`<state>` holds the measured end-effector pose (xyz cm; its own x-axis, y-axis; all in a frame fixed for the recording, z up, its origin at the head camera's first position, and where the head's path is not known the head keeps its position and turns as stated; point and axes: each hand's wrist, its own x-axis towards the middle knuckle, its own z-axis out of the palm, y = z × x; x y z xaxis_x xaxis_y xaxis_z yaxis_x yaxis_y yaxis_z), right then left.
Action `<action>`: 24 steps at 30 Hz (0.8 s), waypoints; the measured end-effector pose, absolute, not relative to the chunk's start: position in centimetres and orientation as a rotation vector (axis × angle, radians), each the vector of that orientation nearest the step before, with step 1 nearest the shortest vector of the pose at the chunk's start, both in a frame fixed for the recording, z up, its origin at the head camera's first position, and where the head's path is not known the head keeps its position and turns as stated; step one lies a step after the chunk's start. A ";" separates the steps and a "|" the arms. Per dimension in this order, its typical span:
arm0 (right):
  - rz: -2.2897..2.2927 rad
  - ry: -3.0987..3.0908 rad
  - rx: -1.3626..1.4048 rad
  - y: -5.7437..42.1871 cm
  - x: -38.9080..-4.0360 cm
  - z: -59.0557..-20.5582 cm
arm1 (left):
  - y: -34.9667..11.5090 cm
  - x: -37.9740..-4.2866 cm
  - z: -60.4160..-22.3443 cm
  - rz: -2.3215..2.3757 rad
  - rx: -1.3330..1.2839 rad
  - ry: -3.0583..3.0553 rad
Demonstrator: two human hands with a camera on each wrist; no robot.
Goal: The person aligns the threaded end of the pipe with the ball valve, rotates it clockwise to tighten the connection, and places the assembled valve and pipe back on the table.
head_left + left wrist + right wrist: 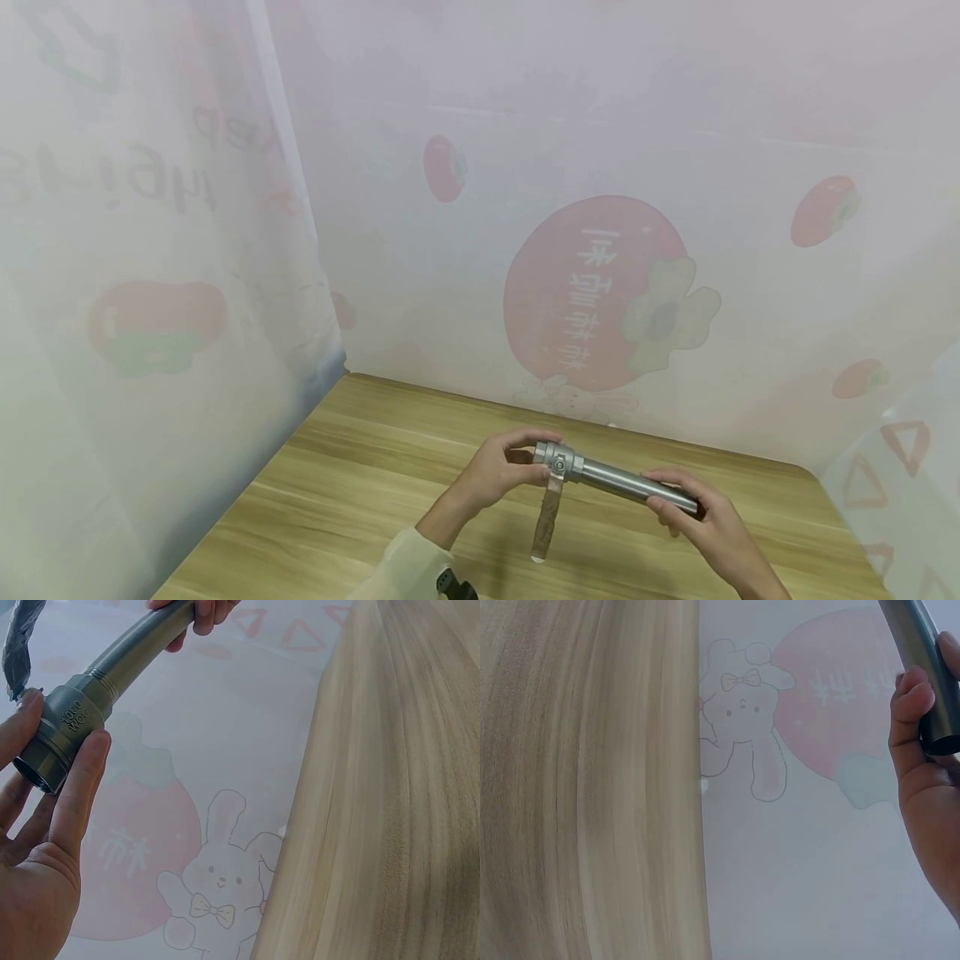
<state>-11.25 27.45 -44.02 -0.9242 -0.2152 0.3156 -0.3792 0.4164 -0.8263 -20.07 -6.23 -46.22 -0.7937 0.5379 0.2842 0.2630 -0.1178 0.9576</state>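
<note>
A metal ball valve [559,461] sits on one end of a straight steel pipe [626,482], and the two are held up over the table. My left hand [497,471] grips the valve body between thumb and fingers. Raised lettering and the valve's open end show in the left wrist view. From the valve a lever handle [547,521] hangs toward me, its wrapping crinkled in the left wrist view. At the pipe's other end my right hand [703,510] holds it with curled fingers; the dark open pipe end [940,744] shows beside the palm.
Below the hands lies a wood-grain table [360,433]. Pale curtains [420,275] printed with strawberries and a rabbit rise behind its far edge and at both sides. A black strap [455,585] is at my left wrist.
</note>
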 end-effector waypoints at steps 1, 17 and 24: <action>1.526 -2.498 0.535 27.5 -11.3 -44.0 | -6.2 -20.1 -46.2 2.016 0.902 1.941; 1.510 -2.458 0.600 27.5 -11.3 -44.2 | -6.2 -20.0 -46.2 2.018 0.895 1.948; 1.533 -2.437 0.655 27.6 -11.4 -44.5 | -6.3 -20.1 -46.2 2.014 0.909 1.950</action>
